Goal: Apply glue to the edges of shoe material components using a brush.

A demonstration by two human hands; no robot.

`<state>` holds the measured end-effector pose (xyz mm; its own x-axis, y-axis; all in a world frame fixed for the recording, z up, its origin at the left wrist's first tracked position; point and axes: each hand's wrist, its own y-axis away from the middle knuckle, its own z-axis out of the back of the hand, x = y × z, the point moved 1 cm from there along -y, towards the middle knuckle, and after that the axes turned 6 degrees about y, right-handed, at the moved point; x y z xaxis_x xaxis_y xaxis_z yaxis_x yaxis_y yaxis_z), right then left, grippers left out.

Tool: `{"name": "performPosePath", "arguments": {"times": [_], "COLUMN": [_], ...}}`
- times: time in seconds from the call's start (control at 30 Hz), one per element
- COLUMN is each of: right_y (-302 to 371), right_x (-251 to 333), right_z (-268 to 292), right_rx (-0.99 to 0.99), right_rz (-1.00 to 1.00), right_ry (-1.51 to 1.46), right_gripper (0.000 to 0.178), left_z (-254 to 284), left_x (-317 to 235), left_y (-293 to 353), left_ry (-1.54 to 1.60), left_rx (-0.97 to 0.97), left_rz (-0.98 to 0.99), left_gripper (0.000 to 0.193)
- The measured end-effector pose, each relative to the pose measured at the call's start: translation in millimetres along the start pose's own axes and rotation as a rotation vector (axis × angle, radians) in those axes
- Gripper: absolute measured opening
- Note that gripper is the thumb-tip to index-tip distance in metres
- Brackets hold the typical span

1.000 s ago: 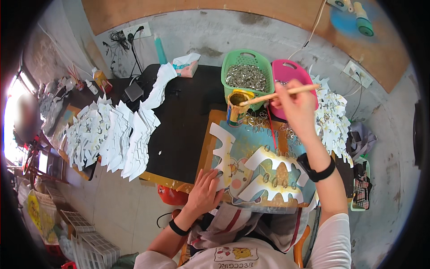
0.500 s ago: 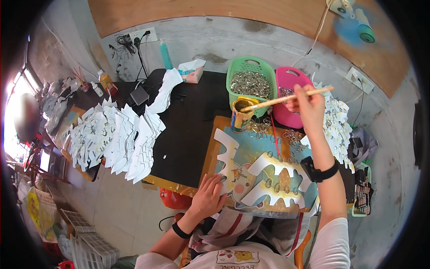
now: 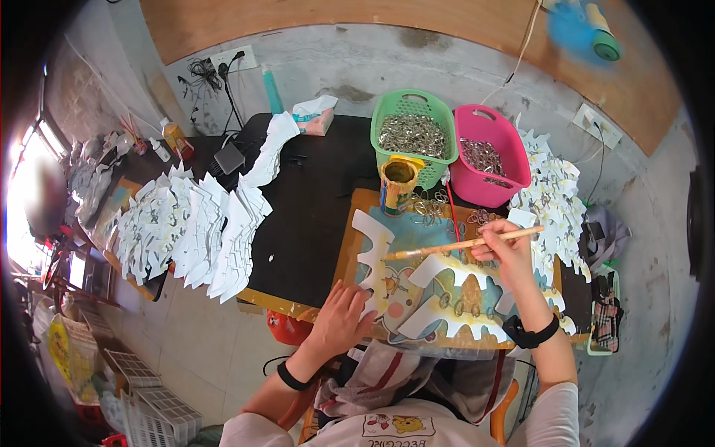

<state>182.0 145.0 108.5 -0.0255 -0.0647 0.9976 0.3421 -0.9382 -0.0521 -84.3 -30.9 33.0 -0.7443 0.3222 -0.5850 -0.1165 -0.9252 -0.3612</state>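
My right hand [image 3: 506, 249] is closed around the wooden handle of a brush [image 3: 439, 248]. The brush's bristle end reaches left to the edge of a white notched cutout [image 3: 374, 229]. My left hand [image 3: 339, 319] rests, fingers stretched out, on the lower part of that cutout. More notched cutouts [image 3: 439, 320] lie to its right, smeared yellowish and bearing several metal rings. Under them is a stained board [image 3: 356, 242] with a blue, picture-printed surface. An open, glue-smeared can [image 3: 397, 186] stands at the board's far edge.
Behind the can, a green basket [image 3: 382, 159] and a pink basket [image 3: 477, 182] hold small metal parts. Stacks of white cutouts [image 3: 238, 242] lie on the left, with a ringed pile [image 3: 551, 194] on the right. A tissue box [image 3: 316, 119] sits farther back.
The brush has left the can's mouth and come down toward me to the left cutout, in my right hand. My left hand has shifted slightly left.
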Motion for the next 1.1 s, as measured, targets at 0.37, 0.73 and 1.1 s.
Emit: {"name": "performPosePath", "arguments": {"times": [0.37,0.73,1.1], "right_y": [-2.2,-3.1,-5.1], "right_x": [-35.9,-28.3,-31.1], "right_z": [-11.0,-19.7,-13.0], "right_rx": [0.199,0.149,0.265], "right_rz": [0.085,0.083,0.008], "right_ry": [0.149,0.057,0.047], "right_gripper": [0.017,0.015,0.015], "left_z": [-1.8,-10.8,-12.2], "left_x": [42.0,51.2,53.7], "left_y": [-58.7,-52.2,-42.3], "left_ry": [-0.098,-0.052,-0.031], "left_rx": [0.115,0.062,-0.01], "left_rz": [-0.08,0.006,-0.069], "left_gripper": [0.019,0.017,0.019]}}
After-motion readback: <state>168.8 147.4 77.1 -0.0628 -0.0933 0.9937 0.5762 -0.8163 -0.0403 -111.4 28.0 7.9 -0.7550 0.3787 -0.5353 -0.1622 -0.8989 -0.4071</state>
